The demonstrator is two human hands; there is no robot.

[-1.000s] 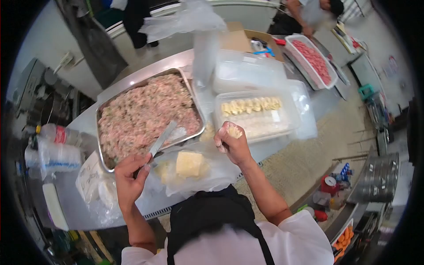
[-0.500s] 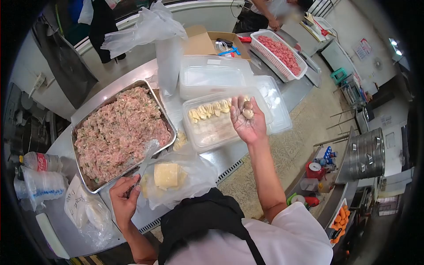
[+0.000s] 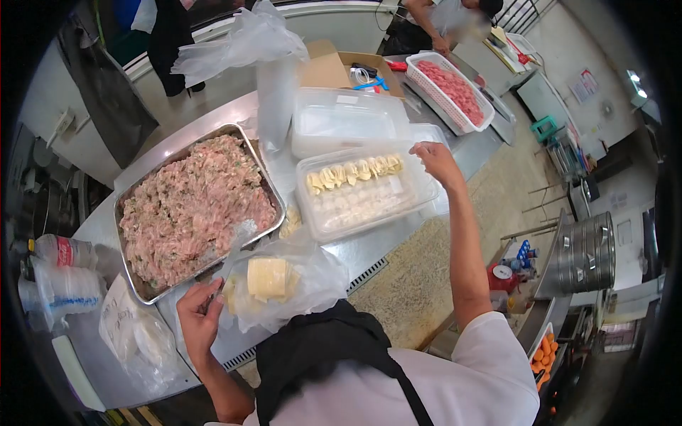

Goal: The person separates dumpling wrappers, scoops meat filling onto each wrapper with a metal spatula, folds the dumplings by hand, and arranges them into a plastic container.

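Observation:
My left hand is closed round the handle of a thin flat spatula, which points up toward the metal tray's near edge. Right of it, a stack of square yellow dough wrappers sits on a clear plastic bag. My right hand is at the upper right corner of a clear plastic container. Its fingers are curled together, and whatever they hold is hidden. A row of yellow-wrapped dumplings lines the container's far side, with paler pieces nearer. Ground meat heaps the metal tray.
Another clear container stands behind, beside an upright plastic-bag roll and a cardboard box. A white basket of meat is farther back, near another person. Bottles and a bagged bundle lie left.
My right hand was palm up over the container with small pale dumpling-like pieces on it. It has turned over and moved right, fingers curled; those pieces no longer show in it. My left hand stays put.

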